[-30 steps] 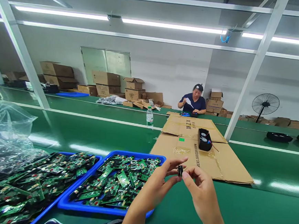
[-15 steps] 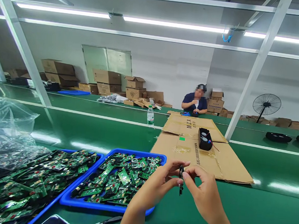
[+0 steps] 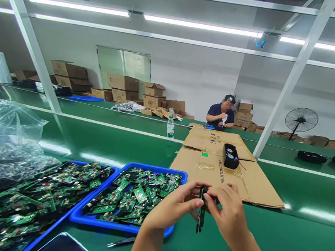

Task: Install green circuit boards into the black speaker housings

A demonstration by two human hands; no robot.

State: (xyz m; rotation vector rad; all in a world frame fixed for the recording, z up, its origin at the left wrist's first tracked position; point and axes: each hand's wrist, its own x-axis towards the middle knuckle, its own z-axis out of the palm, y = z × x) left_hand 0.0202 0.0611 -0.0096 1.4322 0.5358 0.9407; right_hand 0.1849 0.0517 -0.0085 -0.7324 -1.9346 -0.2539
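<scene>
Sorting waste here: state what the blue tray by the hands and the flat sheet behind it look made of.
Blue tray: likely moulded plastic, glossy uniform colour, rounded rim. Flat sheet: seemingly cardboard, matte brown, printed lettering, shiny tape strips.

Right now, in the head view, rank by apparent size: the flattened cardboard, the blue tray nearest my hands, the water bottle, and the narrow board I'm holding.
1. flattened cardboard
2. blue tray, close behind
3-4. narrow board and water bottle: not ranked. The board looks longer but is much nearer the camera.
</scene>
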